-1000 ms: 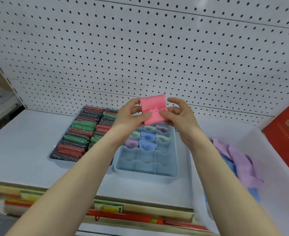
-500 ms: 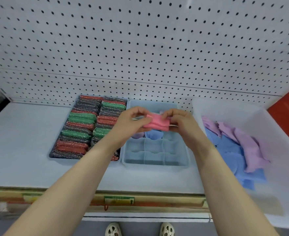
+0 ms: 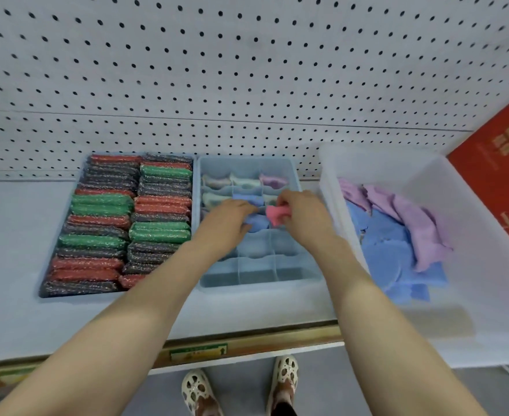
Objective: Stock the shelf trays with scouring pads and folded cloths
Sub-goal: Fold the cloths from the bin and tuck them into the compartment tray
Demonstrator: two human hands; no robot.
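Observation:
A folded pink cloth (image 3: 275, 215) is pinched in my right hand (image 3: 302, 210) over the right column of the blue divided tray (image 3: 259, 279). My left hand (image 3: 227, 219) lies over the tray's middle, fingers reaching toward a blue cloth (image 3: 257, 223) in a compartment; whether it grips anything is hidden. The tray's back rows hold white, blue and purple folded cloths, and its front rows have nothing in them. To the left, a flat tray (image 3: 44, 291) is packed with red, green and dark scouring pads (image 3: 160, 232).
A white bin (image 3: 475, 265) on the right holds loose purple cloths (image 3: 412, 217) and blue cloths (image 3: 388, 256). A red box (image 3: 499, 178) stands behind it. White pegboard backs the shelf. My feet in perforated shoes show below the shelf edge.
Both hands have lowered the pink cloth from chest height down into the divided tray. The cloth is more tightly folded, and the left hand has let go of it.

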